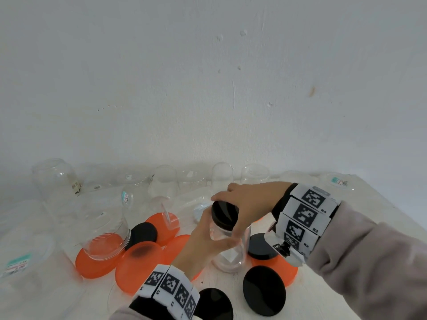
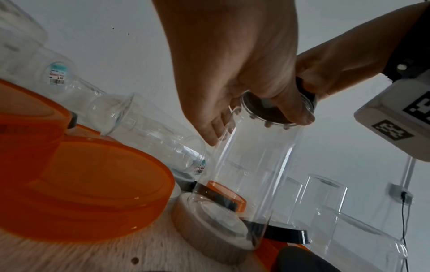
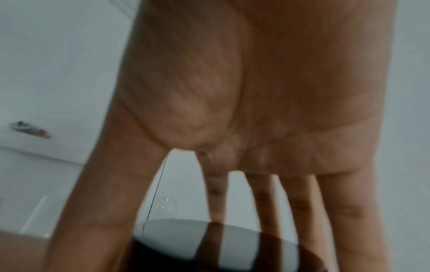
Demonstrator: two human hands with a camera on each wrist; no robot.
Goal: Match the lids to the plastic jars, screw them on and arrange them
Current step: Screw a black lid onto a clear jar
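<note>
Clear glossy plastic jar, matt black lid.

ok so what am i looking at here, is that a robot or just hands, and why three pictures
No machine here: a person works with bare hands, wearing cameras on the head and both wrists; the patterned bands sit on the wrists. The wide picture is the head camera; the other two look along each hand. The left hand grips a clear jar at the table; the right hand holds a black lid on its mouth. Around lie orange lids, more black lids and empty jars.
</note>
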